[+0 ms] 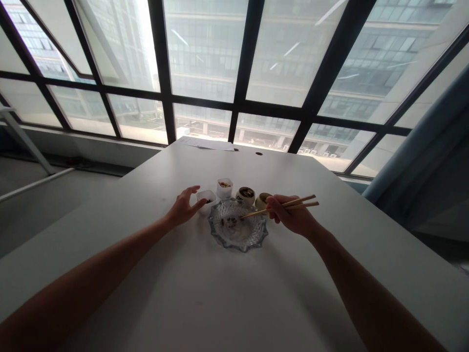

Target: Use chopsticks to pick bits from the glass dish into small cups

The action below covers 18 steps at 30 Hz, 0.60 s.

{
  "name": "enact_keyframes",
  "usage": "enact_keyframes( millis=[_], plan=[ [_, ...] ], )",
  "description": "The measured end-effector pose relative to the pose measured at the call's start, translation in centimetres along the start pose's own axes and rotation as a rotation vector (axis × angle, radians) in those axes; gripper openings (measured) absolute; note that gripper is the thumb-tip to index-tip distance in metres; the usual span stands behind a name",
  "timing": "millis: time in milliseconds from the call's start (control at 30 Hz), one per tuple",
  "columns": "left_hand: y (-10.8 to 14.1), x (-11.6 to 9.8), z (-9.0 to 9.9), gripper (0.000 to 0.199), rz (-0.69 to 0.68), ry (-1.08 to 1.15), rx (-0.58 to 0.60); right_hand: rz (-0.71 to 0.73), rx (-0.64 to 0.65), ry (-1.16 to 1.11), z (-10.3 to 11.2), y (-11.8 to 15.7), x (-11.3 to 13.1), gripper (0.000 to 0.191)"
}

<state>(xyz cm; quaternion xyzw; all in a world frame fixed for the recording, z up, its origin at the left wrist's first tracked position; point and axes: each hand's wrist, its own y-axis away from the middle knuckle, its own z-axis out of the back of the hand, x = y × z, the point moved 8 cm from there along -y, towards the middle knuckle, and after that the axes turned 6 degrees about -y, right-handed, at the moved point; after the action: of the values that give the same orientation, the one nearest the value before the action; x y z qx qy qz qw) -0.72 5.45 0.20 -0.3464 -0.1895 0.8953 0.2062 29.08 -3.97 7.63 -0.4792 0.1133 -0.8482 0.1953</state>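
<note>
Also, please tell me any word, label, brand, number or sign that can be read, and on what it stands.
No text is readable.
Left jar: small dark marks, too blurred to tell if they are letters.
Papers: too far to tell if anything is printed.

Cannot identify dark pieces point(231, 222) in glass bowl point(238, 242), too small and blurred; cannot confirm contact with chopsticks point(256, 212); cannot make out contents of white cup point(204, 210) by left hand point(183, 208); see rightmost jar point(261, 204) only partly, behind right hand point(289, 213); lose both forearms point(120, 249) and curtain point(428, 161) at picture edges.
</note>
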Motion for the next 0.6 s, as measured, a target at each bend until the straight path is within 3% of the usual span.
enact_keyframes(
  millis=[300, 367, 533, 600],
  plan=[
    [0.4, -0.4, -0.9, 0.076, 0.004, 0.051, 0.088, 0.015, 0.034, -0.043, -0.9, 0.3, 0.9, 0.051],
    [0.5, -0.6, -0.9, 0.075, 0.001, 0.057, 0.096, -0.002, -0.033, -0.109, -0.5, 0.2, 0.3, 0.053],
    [0.5, -0.7, -0.6, 0.069, -0.001, 0.070, 0.061, -0.127, -0.364, -0.397, 1.4, -0.1, -2.7, 0.061],
    [0.5, -0.7, -0.5, 0.067, -0.010, 0.081, 0.037, -0.167, -0.423, -0.508, 1.5, -0.2, -3.7, 0.063]
  ],
)
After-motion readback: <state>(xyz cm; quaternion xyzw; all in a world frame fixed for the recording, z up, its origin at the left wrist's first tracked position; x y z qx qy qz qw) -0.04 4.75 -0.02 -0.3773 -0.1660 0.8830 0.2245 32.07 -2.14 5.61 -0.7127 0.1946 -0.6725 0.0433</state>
